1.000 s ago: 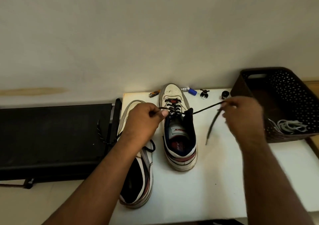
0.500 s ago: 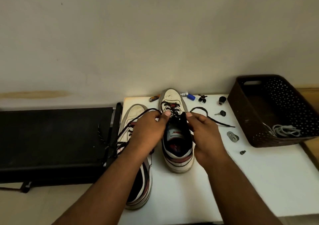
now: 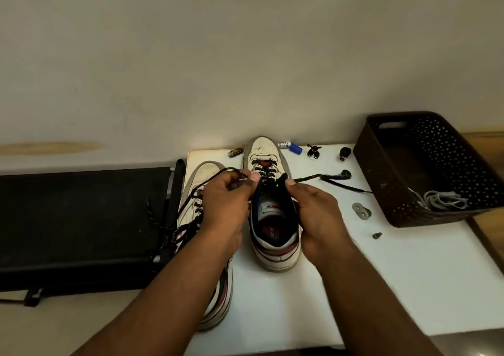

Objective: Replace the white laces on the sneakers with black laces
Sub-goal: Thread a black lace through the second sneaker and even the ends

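At frame centre, the left hand (image 3: 226, 205) pinched the black lace (image 3: 218, 173) while the right hand (image 3: 313, 208) gripped the sneaker (image 3: 272, 219) collar.

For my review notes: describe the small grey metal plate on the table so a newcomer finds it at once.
Start at the dark perforated basket on the white table. Just off its near-left corner lies the grey plate, flat, with two holes; the darker screw sits nearer.
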{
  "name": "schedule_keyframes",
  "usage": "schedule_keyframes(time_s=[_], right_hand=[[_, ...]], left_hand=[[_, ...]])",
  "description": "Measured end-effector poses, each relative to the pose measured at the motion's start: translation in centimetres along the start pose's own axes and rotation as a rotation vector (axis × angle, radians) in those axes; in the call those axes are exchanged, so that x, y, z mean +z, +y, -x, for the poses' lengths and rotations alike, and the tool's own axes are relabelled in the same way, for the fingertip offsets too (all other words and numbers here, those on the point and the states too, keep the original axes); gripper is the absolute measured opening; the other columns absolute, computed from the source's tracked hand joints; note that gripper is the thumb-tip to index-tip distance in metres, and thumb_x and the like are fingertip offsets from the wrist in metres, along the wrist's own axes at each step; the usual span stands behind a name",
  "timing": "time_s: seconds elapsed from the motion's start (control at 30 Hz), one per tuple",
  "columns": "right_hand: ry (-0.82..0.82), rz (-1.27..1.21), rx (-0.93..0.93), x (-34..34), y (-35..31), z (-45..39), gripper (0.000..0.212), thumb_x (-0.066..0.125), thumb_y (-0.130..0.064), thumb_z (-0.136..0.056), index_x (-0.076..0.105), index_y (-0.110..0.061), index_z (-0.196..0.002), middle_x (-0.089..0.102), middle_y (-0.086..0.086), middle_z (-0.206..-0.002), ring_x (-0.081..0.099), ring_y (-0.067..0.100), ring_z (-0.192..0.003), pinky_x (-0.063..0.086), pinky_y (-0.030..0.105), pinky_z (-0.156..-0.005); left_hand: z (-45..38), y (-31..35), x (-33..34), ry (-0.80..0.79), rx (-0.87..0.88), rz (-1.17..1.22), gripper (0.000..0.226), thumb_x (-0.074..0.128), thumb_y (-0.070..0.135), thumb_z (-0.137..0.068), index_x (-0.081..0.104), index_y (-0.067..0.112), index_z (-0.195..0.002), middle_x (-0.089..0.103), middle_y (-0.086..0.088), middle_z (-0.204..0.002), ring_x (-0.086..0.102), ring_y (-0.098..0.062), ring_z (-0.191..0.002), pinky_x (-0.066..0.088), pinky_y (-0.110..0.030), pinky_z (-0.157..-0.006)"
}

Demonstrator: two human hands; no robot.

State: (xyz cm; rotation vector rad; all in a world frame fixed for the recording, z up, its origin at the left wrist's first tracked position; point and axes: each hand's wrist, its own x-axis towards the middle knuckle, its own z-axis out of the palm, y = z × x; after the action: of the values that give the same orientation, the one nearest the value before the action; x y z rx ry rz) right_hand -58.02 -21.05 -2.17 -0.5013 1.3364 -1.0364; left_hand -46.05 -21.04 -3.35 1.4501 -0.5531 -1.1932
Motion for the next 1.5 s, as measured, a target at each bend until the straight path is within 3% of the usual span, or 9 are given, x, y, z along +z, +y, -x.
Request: schedule_keyframes(time_s=[0.17, 0.33, 0.53, 0.97, 1.03, 1.17, 1.3, 1.4, 1.5], right_hand=[[0.146, -0.140, -0.091, 1.3, 0.8, -0.3, 0.006, 0.068, -0.013, -0.088, 0.069, -0.012, -0.082, 0.072, 0.005, -0.080, 0.068, 0.018, -0.070, 0.060, 0.039, -0.069], [0.165, -0.147, -0.058, 1.6, 1.1, -0.5, 0.020, 0.049, -0.023, -0.100, 0.057, -0.006, -0.105, 0.071, 0.008, -0.090, 0.067, 0.019, -0.078, 0.059, 0.041, -0.076], [0.075, -0.164, -0.043, 0.7, 1.4, -0.7, 0.018, 0.040, -0.022, -0.102, 0.051, -0.014, -0.091, 0.072, 0.014, -0.091, 0.070, 0.023, -0.076, 0.058, 0.038, -0.072], [-0.095, -0.206, 0.020, 0.0, 2.0, 0.1, 0.036, 0.036, -0.023, -0.102, 0.059, -0.004, -0.121, 0.071, 0.014, -0.109, 0.067, 0.027, -0.105, 0.049, 0.044, -0.097], [-0.103, -0.238, 0.035, 0.0, 2.2, 0.1, 0.036, 0.035, -0.025, -0.102, 0.062, -0.004, -0.115, 0.071, 0.014, -0.110, 0.066, 0.027, -0.106, 0.047, 0.044, -0.100], [-0.141, -0.362, 0.147, -0.2, 1.9, 0.3, 0.060, 0.033, -0.032, -0.103, 0.073, -0.013, -0.062, 0.073, 0.013, -0.100, 0.067, 0.027, -0.100, 0.048, 0.041, -0.094], [-0.155, -0.331, 0.194, -0.4, 1.5, 0.1, 0.051, 0.031, -0.039, -0.102, 0.066, -0.003, -0.108, 0.071, 0.016, -0.109, 0.065, 0.029, -0.107, 0.049, 0.039, -0.092], [-0.101, -0.278, 0.065, 0.0, 1.3, 0.1, 0.025, 0.034, -0.028, -0.103, 0.054, -0.012, -0.104, 0.071, 0.018, -0.107, 0.067, 0.031, -0.103, 0.054, 0.038, -0.084], [-0.056, -0.240, 0.006, 0.7, 1.5, 0.8, 0.017, 0.039, -0.022, -0.102, 0.054, -0.020, -0.109, 0.071, 0.012, -0.108, 0.069, 0.027, -0.100, 0.053, 0.042, -0.090]], left_hand=[[-0.1, -0.2, 0.0, -0.023, -0.132, 0.095, 0.009, 0.072, 0.013, -0.084, 0.068, 0.009, -0.077, 0.071, -0.004, -0.071, 0.067, -0.013, -0.063, 0.055, -0.026, -0.062], [0.1, 0.0, 0.3, 0.049, -0.105, 0.125, 0.014, 0.070, 0.008, -0.086, 0.064, 0.007, -0.073, 0.066, -0.005, -0.066, 0.063, -0.010, -0.053, 0.053, -0.021, -0.052], [0.5, 0.4, 1.0, 0.042, -0.188, 0.231, 0.012, 0.056, 0.011, -0.097, 0.058, 0.006, -0.086, 0.068, -0.011, -0.073, 0.066, -0.014, -0.055, 0.056, -0.022, -0.051], [0.8, 0.8, 0.8, 0.017, -0.284, 0.370, 0.016, 0.039, 0.020, -0.105, 0.052, 0.012, -0.101, 0.068, -0.014, -0.086, 0.069, -0.020, -0.071, 0.060, -0.027, -0.060], [1.0, 0.7, 1.0, 0.028, -0.274, 0.393, 0.017, 0.039, 0.020, -0.105, 0.051, 0.010, -0.110, 0.067, -0.012, -0.088, 0.069, -0.019, -0.071, 0.060, -0.027, -0.059], [1.3, 0.2, 1.5, 0.069, -0.257, 0.439, 0.019, 0.039, 0.021, -0.105, 0.052, 0.009, -0.114, 0.064, -0.009, -0.088, 0.068, -0.018, -0.075, 0.060, -0.027, -0.061], [1.2, 0.1, 1.3, 0.087, -0.241, 0.441, 0.022, 0.041, 0.021, -0.104, 0.052, 0.009, -0.118, 0.065, -0.010, -0.091, 0.068, -0.020, -0.078, 0.060, -0.026, -0.064], [1.2, 0.2, 1.0, 0.083, -0.244, 0.411, 0.019, 0.042, 0.021, -0.104, 0.054, 0.010, -0.114, 0.067, -0.012, -0.092, 0.069, -0.020, -0.077, 0.061, -0.028, -0.065], [1.5, 0.1, 1.0, 0.063, -0.240, 0.374, 0.019, 0.039, 0.021, -0.105, 0.052, 0.009, -0.112, 0.068, -0.015, -0.100, 0.070, -0.022, -0.083, 0.060, -0.033, -0.075]])
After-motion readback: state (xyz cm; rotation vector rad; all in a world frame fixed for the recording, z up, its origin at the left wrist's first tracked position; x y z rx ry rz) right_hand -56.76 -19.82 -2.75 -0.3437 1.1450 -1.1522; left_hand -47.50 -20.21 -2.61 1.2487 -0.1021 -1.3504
